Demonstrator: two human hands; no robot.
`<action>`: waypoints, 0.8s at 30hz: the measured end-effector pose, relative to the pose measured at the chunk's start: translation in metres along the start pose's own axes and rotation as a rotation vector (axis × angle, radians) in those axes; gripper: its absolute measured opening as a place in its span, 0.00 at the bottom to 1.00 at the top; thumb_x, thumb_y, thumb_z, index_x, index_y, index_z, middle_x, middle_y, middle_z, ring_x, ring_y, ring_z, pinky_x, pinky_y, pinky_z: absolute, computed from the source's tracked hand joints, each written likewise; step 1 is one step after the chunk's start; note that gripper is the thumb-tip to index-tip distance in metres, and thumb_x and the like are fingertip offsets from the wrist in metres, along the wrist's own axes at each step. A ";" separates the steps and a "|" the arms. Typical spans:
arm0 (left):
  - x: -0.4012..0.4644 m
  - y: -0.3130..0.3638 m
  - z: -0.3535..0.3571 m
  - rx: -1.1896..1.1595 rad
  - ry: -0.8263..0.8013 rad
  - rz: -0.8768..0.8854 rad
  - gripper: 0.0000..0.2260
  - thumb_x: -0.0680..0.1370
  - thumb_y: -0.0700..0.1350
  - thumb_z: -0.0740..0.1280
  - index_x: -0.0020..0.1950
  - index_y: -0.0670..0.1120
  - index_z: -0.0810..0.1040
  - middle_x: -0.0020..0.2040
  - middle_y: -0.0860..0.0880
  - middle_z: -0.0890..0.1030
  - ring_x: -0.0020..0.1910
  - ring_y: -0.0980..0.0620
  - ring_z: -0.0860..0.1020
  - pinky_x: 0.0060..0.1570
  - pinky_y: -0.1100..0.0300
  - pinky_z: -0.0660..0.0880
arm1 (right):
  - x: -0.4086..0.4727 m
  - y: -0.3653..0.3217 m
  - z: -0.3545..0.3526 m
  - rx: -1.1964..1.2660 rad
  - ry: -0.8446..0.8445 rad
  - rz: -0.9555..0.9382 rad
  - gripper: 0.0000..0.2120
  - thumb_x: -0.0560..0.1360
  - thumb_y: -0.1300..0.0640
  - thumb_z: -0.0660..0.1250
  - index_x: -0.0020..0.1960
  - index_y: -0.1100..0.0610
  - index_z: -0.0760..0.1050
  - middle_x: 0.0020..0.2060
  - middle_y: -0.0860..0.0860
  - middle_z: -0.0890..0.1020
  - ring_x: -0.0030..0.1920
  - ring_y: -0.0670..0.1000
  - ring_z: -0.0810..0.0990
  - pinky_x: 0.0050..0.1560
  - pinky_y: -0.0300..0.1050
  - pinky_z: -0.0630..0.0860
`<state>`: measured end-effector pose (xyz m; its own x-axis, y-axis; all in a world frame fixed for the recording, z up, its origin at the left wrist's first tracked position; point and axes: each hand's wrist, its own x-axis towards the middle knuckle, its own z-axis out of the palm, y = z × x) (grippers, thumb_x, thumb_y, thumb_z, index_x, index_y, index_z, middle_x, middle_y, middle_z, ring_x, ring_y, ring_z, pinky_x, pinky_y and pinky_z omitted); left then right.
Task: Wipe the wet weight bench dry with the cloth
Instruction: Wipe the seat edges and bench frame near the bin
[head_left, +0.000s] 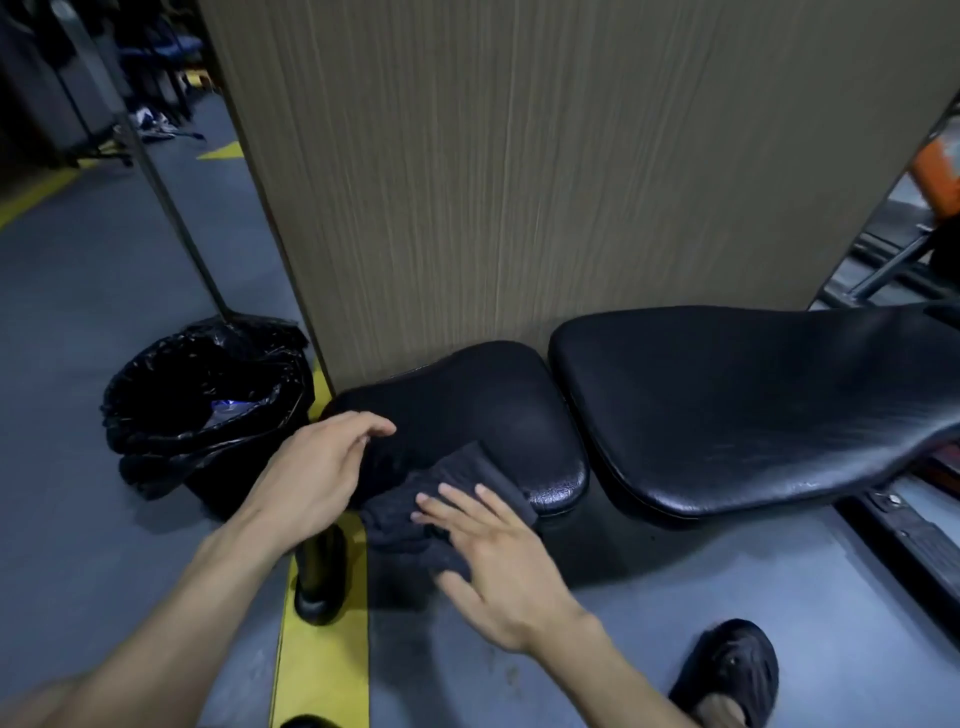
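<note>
The black padded weight bench has a small seat pad (483, 410) at the centre and a long back pad (737, 410) to its right. A dark grey cloth (457, 488) lies over the near left corner of the seat pad and hangs off its front edge. My right hand (498, 561) lies flat on the cloth with its fingers spread, pressing it down. Near the pad's left end my left hand (311, 467) hovers, fingers loosely curled, holding nothing.
A black bin with a bag liner (208, 400) stands left of the bench. A wood-grain panel (519, 182) rises directly behind the seat pad. The bench's black leg (319, 577) stands on a yellow floor stripe (322, 670). My shoe (727, 670) is at the lower right.
</note>
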<state>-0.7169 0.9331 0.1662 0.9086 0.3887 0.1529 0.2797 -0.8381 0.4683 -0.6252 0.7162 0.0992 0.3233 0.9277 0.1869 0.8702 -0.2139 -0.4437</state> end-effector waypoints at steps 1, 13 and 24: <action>-0.006 -0.002 -0.003 0.005 -0.005 -0.024 0.15 0.84 0.40 0.57 0.62 0.55 0.79 0.61 0.58 0.80 0.60 0.56 0.78 0.57 0.56 0.75 | -0.002 0.006 -0.009 -0.019 -0.008 -0.020 0.28 0.76 0.47 0.57 0.75 0.50 0.69 0.77 0.40 0.63 0.79 0.38 0.50 0.79 0.45 0.43; -0.069 -0.023 -0.043 0.130 -0.024 -0.160 0.15 0.83 0.40 0.59 0.63 0.54 0.80 0.61 0.59 0.81 0.61 0.56 0.78 0.60 0.55 0.76 | -0.006 0.063 -0.049 0.018 0.171 0.342 0.30 0.78 0.43 0.54 0.79 0.48 0.61 0.76 0.37 0.56 0.80 0.43 0.48 0.79 0.45 0.41; -0.012 -0.081 0.005 -0.009 -0.045 -0.195 0.15 0.84 0.45 0.57 0.69 0.54 0.74 0.67 0.58 0.75 0.63 0.55 0.76 0.59 0.52 0.75 | 0.093 0.120 -0.066 -0.049 0.052 0.380 0.34 0.77 0.38 0.59 0.79 0.51 0.62 0.79 0.45 0.60 0.80 0.49 0.52 0.78 0.46 0.45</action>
<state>-0.7491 0.9946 0.1221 0.8503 0.5259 0.0200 0.4492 -0.7451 0.4930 -0.4666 0.7567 0.1213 0.6431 0.7633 0.0619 0.7013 -0.5545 -0.4480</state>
